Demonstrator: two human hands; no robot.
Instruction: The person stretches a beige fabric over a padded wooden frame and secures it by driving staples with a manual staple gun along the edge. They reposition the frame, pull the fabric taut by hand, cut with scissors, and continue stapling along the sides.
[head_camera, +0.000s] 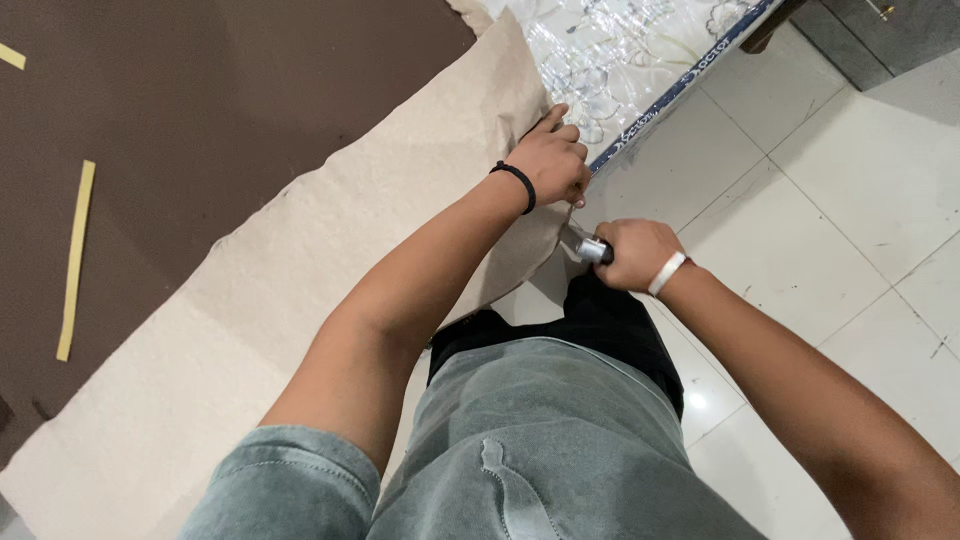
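Note:
My left hand (553, 160), with a black band at the wrist, presses down on the edge of a beige sheet of fabric (300, 300) at the table's edge, its index finger pointing out. My right hand (637, 252), with a white wristband, is closed around a small metal-handled tool (592, 248) held just below the left hand, against the overhanging beige edge. The tool's tip is hidden between the hands.
Dark brown fabric (200, 110) covers the far part of the table, with yellow strips (75, 260) on it. A patterned clear table cover with a blue edge (680, 85) shows at the top. White tiled floor (820, 200) lies to the right.

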